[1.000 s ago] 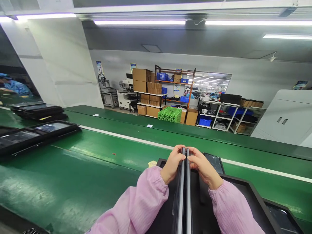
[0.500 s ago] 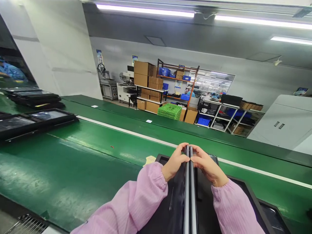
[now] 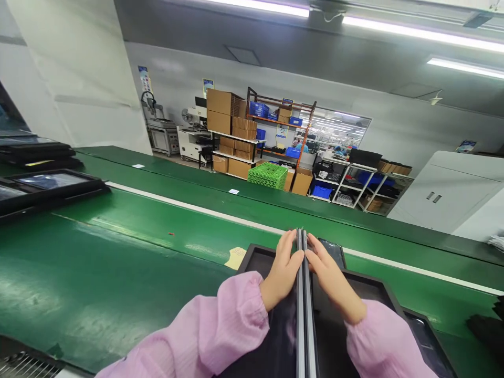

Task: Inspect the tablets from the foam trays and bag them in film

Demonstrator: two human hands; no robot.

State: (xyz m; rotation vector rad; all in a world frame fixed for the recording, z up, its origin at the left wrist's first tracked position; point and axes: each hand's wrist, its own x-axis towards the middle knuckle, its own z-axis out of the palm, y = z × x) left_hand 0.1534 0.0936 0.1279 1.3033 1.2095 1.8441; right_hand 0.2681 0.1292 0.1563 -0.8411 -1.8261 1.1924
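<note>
Two thin dark panels with silvery edges stand upright side by side, nearly touching, at the lower centre. My left hand presses on the outer face of the left panel near its far end, thumb by the edge. From the other side my right hand holds the right panel the same way. Under and behind them lie black trays on the green surface. A dark glossy panel lies just beyond my right hand.
Stacked black frames lie at the left on the green work surface. A yellowish paper piece is left of the tray. Dark objects sit at the right edge. Shelves, boxes and a green crate stand beyond.
The view has shifted slightly right. Both hands have flattened against the panels' sides, with fingers less curled over the far ends. The panels remain upright and together.
</note>
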